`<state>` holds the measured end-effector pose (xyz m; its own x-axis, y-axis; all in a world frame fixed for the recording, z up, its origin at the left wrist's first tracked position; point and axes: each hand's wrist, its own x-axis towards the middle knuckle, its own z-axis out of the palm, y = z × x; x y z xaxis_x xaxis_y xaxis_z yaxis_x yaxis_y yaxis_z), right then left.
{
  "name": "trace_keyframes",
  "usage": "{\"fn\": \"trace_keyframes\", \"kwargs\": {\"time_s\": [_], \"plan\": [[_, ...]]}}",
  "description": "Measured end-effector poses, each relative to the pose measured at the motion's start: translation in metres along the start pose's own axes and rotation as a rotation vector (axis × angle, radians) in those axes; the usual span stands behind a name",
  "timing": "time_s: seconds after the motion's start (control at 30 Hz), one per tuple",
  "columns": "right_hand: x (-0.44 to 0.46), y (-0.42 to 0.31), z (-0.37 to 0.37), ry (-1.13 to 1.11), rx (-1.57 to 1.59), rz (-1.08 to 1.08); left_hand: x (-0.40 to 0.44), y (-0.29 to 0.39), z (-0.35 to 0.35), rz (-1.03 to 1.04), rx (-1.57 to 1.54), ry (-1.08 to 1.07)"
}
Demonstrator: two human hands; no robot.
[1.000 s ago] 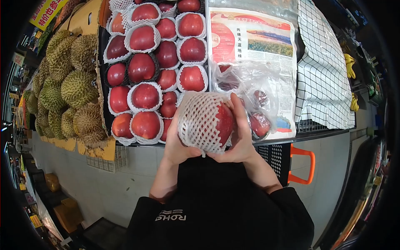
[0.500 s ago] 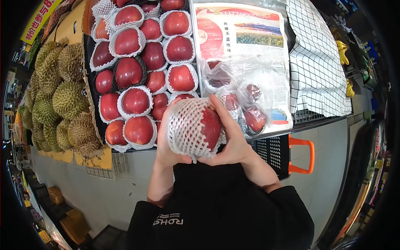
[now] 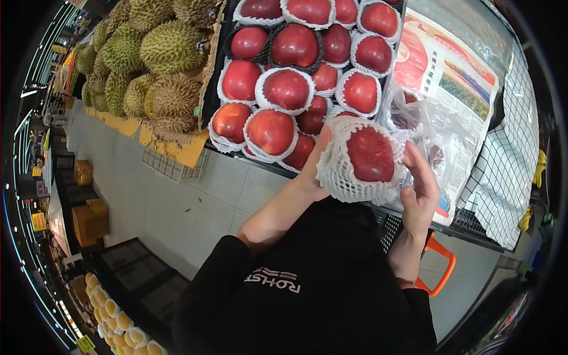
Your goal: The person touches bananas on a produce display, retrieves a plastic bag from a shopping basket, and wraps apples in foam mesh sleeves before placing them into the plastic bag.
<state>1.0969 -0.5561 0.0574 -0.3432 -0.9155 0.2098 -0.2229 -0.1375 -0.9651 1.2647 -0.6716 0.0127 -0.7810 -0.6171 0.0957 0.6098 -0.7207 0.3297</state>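
Observation:
A large red apple (image 3: 370, 155) in a white foam net (image 3: 337, 174) is held over the near edge of the fruit display. My left hand (image 3: 315, 168) grips its left side, with the fingers partly hidden behind it. On the right, my right hand (image 3: 419, 189) has its fingers apart, close beside the net and holding nothing. The net's opening faces up and shows the apple's skin. Behind the held apple are rows of red apples (image 3: 286, 89) in foam nets. Bagged apples (image 3: 436, 155) lie on a newspaper (image 3: 455, 77) to the right.
Durians (image 3: 171, 46) are piled at the upper left. A checked cloth (image 3: 509, 160) covers the right side. Below the display's edge are a wire crate (image 3: 171, 163) and an orange handle (image 3: 441, 266). Yellow fruit (image 3: 118, 322) is at the lower left.
The view has turned, shifting the display up and right. The apple has been turned so its bare skin faces up. My right hand has come away from the apple and opened.

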Motion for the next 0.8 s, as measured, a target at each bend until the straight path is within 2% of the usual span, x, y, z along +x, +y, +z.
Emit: {"fn": "trace_keyframes", "kwargs": {"time_s": [0.07, 0.13, 0.17, 0.27, 0.3, 0.37, 0.43, 0.47, 0.53, 0.6, 0.63, 0.67, 0.73, 0.77, 0.8], "plan": [[0.007, 0.005, -0.003, -0.025, -0.122, 0.0, 0.001, 0.0, 0.004, -0.041, -0.067, 0.025], [0.023, 0.004, -0.009, -0.301, -0.037, -0.342, 0.0, -0.003, 0.006, -0.07, -0.081, 0.02], [0.028, 0.0, -0.016, -0.432, -0.022, -0.307, -0.001, -0.006, 0.004, -0.123, 0.043, 0.151], [0.038, -0.015, -0.014, -0.532, -0.143, -0.272, 0.0, -0.008, -0.006, -0.273, -0.338, -0.019], [0.041, -0.021, -0.012, -0.526, -0.154, -0.254, -0.003, -0.01, -0.009, -0.282, -0.258, 0.078], [0.047, -0.032, -0.008, -0.625, -0.365, -0.28, -0.003, -0.017, -0.015, -0.355, -0.279, 0.054], [0.051, -0.036, -0.005, -0.697, -0.398, -0.321, -0.004, -0.02, -0.014, -0.378, -0.294, 0.056], [0.054, -0.036, -0.005, -0.77, -0.429, -0.372, -0.004, -0.019, -0.011, -0.313, 0.07, 0.074], [0.054, -0.032, -0.005, -0.778, -0.453, -0.435, -0.002, -0.017, -0.011, -0.242, 0.432, 0.087], [0.05, -0.036, -0.003, -0.72, -0.418, -0.235, 0.002, -0.015, -0.016, -0.456, 0.029, 0.35], [0.048, -0.036, -0.002, -0.72, -0.421, -0.235, 0.002, -0.014, -0.015, -0.443, 0.087, 0.34], [0.044, -0.031, 0.0, -0.631, -0.355, -0.164, 0.0, -0.012, -0.015, -0.443, 0.086, 0.337], [0.035, 0.001, 0.005, -0.44, -0.185, -0.108, -0.005, -0.007, -0.015, -0.287, 0.353, 0.256], [0.028, 0.014, 0.006, -0.364, -0.06, 0.038, -0.006, -0.007, -0.013, -0.183, 0.436, 0.218], [0.025, 0.017, 0.011, -0.294, 0.1, 0.124, -0.009, 0.0, -0.009, -0.198, 0.503, 0.232]]}}
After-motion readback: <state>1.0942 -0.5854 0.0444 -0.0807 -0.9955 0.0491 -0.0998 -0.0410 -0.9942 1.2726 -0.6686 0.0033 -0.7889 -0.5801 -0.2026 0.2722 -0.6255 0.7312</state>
